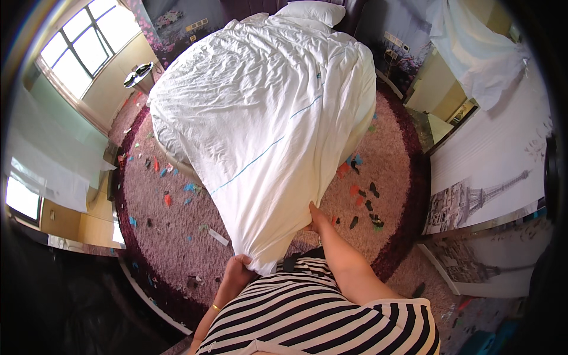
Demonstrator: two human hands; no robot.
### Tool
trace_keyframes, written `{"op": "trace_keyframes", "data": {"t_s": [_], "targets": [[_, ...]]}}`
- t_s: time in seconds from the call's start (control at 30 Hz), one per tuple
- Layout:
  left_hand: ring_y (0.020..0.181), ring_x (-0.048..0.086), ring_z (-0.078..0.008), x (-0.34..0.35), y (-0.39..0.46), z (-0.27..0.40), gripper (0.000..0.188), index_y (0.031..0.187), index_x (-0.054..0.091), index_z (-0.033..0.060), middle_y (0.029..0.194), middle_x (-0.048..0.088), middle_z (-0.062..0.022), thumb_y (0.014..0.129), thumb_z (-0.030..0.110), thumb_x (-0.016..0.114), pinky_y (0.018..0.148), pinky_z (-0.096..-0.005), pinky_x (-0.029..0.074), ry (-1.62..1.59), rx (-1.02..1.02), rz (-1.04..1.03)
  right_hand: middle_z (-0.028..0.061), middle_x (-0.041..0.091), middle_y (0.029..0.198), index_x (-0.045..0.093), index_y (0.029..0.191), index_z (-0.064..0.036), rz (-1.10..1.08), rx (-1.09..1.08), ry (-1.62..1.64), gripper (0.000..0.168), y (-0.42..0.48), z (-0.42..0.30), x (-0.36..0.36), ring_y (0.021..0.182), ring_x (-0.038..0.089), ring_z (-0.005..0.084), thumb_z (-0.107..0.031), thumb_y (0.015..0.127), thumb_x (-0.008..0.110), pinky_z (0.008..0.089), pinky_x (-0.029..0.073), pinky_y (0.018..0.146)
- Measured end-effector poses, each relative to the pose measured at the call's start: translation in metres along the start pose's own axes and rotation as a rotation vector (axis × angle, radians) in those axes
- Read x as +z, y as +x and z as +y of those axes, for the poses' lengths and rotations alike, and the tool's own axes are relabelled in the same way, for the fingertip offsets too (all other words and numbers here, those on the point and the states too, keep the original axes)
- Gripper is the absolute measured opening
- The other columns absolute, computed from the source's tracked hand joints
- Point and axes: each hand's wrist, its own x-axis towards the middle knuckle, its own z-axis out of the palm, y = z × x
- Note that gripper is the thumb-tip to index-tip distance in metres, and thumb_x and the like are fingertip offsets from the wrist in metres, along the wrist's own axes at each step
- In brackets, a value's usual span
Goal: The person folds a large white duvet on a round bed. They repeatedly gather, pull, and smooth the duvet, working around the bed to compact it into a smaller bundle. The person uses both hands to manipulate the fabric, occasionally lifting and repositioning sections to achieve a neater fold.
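Observation:
A large white bed cover (262,146) with a thin blue line across it lies rumpled over a rounded bed (171,153). Its near end is drawn off the bed in a tapering stretch up to my waist. My left hand (239,268) grips the gathered corner close to my striped top. Further forward, my right hand (316,216) holds the cover's right edge, with the cloth pulled taut between hand and bed. A white pillow (313,13) rests at the head of the bed, partly on another pillow.
Under the bed spreads a round pinkish carpet (168,239) with a dark border, strewn with red, blue and black scraps. A small side table (141,76) stands by the window. White cloth (483,66) hangs at right, above a panel printed with a tower (483,195).

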Motion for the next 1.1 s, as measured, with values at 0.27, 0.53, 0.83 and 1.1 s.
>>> {"op": "trace_keyframes", "data": {"t_s": [0.27, 0.53, 0.83, 1.1], "targets": [[0.103, 0.050, -0.0353, -0.003, -0.004, 0.003, 0.073, 0.124, 0.035, -0.0029, 0.115, 0.051, -0.0192, 0.053, 0.007, 0.047, 0.096, -0.0446, 0.035, -0.001, -0.057, 0.015, 0.0156, 0.049, 0.119, 0.046, 0.118, -0.002, 0.052, -0.277, 0.519, 0.048, 0.068, -0.034, 0.054, 0.101, 0.051, 0.0326, -0.036, 0.085, 0.054, 0.0455, 0.043, 0.083], [0.096, 0.051, -0.0334, -0.016, -0.006, 0.000, 0.061, 0.115, 0.043, -0.0034, 0.105, 0.053, -0.0161, 0.054, 0.003, 0.047, 0.090, -0.0429, 0.039, 0.031, -0.081, 0.139, 0.0264, 0.058, 0.092, 0.055, 0.099, 0.009, 0.380, -0.434, -0.556, 0.030, 0.034, 0.014, -0.041, 0.087, 0.058, 0.0338, -0.007, 0.075, 0.047, 0.0401, 0.044, 0.072], [0.087, 0.055, -0.0318, -0.028, 0.056, 0.085, 0.045, 0.106, 0.046, -0.0075, 0.096, 0.056, -0.0166, 0.063, 0.001, 0.042, 0.089, -0.0465, 0.042, -0.011, 0.338, 0.182, 0.0114, 0.061, 0.086, 0.056, 0.097, 0.001, 0.353, -0.157, -0.371, 0.031, 0.027, 0.010, -0.007, 0.073, 0.059, 0.0245, -0.023, 0.078, 0.059, 0.0394, 0.048, 0.059], [0.121, 0.035, -0.0271, 0.087, 0.141, 0.128, 0.074, 0.131, 0.028, 0.0053, 0.133, 0.033, -0.0169, 0.070, 0.016, 0.068, 0.099, -0.0395, 0.030, 1.758, 1.010, 0.163, 0.0125, 0.057, 0.086, 0.052, 0.099, 0.003, -0.108, -0.161, -0.123, 0.027, 0.010, -0.055, 0.100, 0.062, 0.057, 0.0200, -0.009, 0.077, 0.060, 0.0325, 0.046, 0.041]]}}
